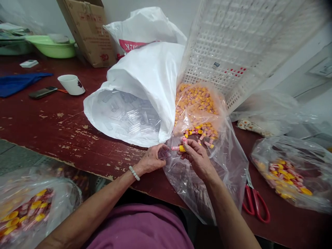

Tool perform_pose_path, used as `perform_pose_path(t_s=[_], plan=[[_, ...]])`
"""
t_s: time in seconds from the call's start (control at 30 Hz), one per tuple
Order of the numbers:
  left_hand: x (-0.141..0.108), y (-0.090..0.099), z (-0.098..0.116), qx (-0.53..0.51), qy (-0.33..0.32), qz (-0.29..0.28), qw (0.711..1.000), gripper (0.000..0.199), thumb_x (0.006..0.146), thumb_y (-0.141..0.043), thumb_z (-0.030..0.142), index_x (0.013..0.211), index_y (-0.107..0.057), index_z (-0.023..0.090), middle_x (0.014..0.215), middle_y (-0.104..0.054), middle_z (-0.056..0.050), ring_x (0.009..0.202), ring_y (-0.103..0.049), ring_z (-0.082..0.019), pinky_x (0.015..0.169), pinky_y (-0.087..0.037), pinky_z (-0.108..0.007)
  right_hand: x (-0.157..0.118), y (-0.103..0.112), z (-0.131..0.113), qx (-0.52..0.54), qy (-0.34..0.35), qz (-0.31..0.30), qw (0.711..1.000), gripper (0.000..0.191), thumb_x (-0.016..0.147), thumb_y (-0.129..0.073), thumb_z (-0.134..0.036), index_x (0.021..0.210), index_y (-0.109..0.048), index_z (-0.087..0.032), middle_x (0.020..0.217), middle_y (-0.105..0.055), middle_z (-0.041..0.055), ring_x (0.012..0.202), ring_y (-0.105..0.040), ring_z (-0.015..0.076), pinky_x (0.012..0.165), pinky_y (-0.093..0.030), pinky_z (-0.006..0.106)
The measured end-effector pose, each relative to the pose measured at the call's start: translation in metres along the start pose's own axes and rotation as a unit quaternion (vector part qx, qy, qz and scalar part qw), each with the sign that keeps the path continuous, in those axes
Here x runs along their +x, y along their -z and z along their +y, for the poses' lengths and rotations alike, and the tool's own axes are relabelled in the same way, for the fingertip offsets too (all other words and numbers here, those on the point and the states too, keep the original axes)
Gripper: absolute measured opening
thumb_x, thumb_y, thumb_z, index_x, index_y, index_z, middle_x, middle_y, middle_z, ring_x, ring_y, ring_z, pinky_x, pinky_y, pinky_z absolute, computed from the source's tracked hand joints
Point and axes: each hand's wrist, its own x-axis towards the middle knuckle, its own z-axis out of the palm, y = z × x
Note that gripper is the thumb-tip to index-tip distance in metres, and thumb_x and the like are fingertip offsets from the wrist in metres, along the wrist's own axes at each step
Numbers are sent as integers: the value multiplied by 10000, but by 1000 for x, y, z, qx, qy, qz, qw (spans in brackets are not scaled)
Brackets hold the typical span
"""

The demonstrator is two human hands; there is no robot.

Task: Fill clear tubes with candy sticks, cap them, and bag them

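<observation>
My left hand (151,159), with a bead bracelet at the wrist, is closed around several clear plastic tubes (164,153). Close beside it, my right hand (195,155) pinches small pink-and-white pieces with yellow caps (182,148), one of them pointing at the tubes. Behind my hands lies an open clear bag (197,100) full of such yellow-capped pieces. A white sack (153,65) lies open to the left, with clear tubes (142,117) inside.
Red scissors (255,204) lie to the right, near another bag of capped pieces (290,176). A white crate (220,45) leans behind. Leftward are a cup (71,84), a phone (43,92) and a carton (90,34). Another filled bag (28,211) is at lower left.
</observation>
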Motion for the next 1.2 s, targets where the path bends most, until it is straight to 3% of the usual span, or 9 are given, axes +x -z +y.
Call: perform_pose_path(t_s=[0.27, 0.37, 0.53, 0.7, 0.77, 0.93, 1.03, 1.1, 1.2], plan=[[-3, 5, 6, 38, -42, -23, 998, 295, 641, -549, 102, 926, -618, 130, 748, -598, -1, 617, -477, -98, 571, -376, -209, -3, -8, -10, -126, 17, -26, 992, 307, 852, -535, -482, 920, -560, -183, 803, -676, 26, 679, -603, 113, 583, -463, 220], [-5, 4, 5, 26, -43, -20, 999, 354, 632, -555, 99, 980, -614, 130, 768, -606, -7, 632, -491, -105, 580, -386, -210, -4, -7, -12, -198, 41, -20, 979, 315, 874, -495, -483, 937, -558, -181, 786, -669, 23, 671, -599, 116, 591, -466, 226], [-5, 1, 5, 7, -64, -18, 998, 338, 615, -534, 71, 940, -603, 132, 745, -575, 9, 629, -474, -99, 578, -378, -204, -6, -8, -13, -306, 96, -86, 943, 260, 892, -495, -417, 1020, -581, -207, 903, -664, 23, 758, -615, 134, 684, -481, 259], [-3, -1, 1, -3, -53, -8, 999, 315, 613, -548, 82, 920, -601, 130, 779, -594, 2, 663, -506, -111, 609, -397, -214, -4, -8, -18, -356, 203, -10, 912, 204, 911, -487, -351, 1016, -598, -216, 989, -616, 34, 853, -575, 139, 767, -462, 264], [-4, -1, 1, 13, -55, -1, 998, 309, 614, -544, 82, 914, -600, 131, 766, -586, 7, 650, -494, -109, 596, -385, -213, -5, -9, -20, -410, 232, -29, 882, 193, 911, -493, -308, 1031, -612, -215, 935, -596, 37, 843, -565, 143, 768, -461, 266], [-5, 0, 9, 88, -77, 2, 993, 281, 608, -524, 70, 874, -586, 138, 743, -580, 10, 646, -481, -116, 603, -363, -224, -7, -18, -19, -576, 277, -104, 762, 259, 902, -459, -174, 1095, -627, -212, 987, -565, 88, 879, -539, 190, 773, -470, 317], [-4, 0, 13, 101, -69, -8, 992, 338, 582, -523, 66, 906, -584, 142, 777, -603, 0, 663, -493, -132, 612, -370, -235, -8, -23, -18, -612, 290, -106, 728, 292, 894, -440, -134, 1120, -609, -205, 1009, -601, 99, 914, -534, 218, 814, -463, 368], [-4, 0, 13, 103, -62, -12, 993, 365, 570, -521, 66, 922, -587, 136, 798, -613, -13, 678, -504, -145, 624, -381, -244, -10, -25, -19, -603, 296, -116, 732, 296, 890, -440, -123, 1131, -596, -193, 1029, -628, 100, 930, -546, 222, 832, -461, 383], [-4, 0, 11, 95, -60, -14, 993, 383, 562, -533, 72, 936, -588, 135, 831, -622, -23, 710, -521, -159, 650, -395, -251, -11, -22, -23, -531, 304, -140, 778, 324, 894, -442, -122, 1180, -563, -215, 1107, -646, 73, 1007, -566, 201, 886, -455, 374]])
